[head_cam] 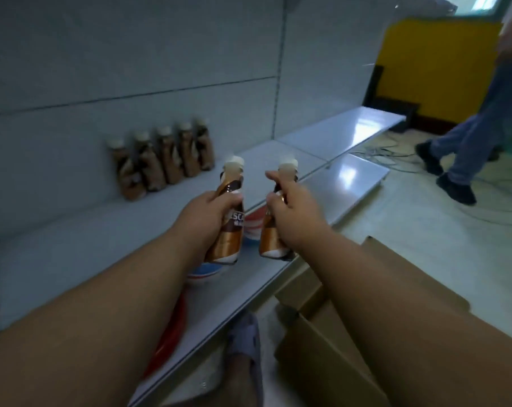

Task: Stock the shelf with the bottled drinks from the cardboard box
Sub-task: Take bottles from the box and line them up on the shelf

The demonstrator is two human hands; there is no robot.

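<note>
Two brown-labelled bottled drinks with pale caps are held up over the front part of the white shelf, one in each hand. The left bottle is upright with a slight lean, and the left hand is clenched round its middle, covering much of the label so only the letters "SC" can be read. The right bottle sits just beside it, not touching; the right hand wraps it from the right side, the grip closed on the body with the forefinger stretched up toward the neck. That hand hides most of the bottle's label.

Further back on the shelf, a row of five bottles stands against the grey back panel, touching or nearly touching one another; they are blurred, so their labels cannot be made out.

Beneath the held bottles lie some red, white and blue things on the shelf, largely hidden by the hands and forearms, and what they are cannot be told. A red shape is partly covered by the left forearm.

Below the shelf edge the open cardboard box stands on the floor, its inside hidden by the right forearm and cut off by the frame. A foot in a grey slipper shows beside it. At the far right, another person's legs are on the floor, cut off above.
</note>
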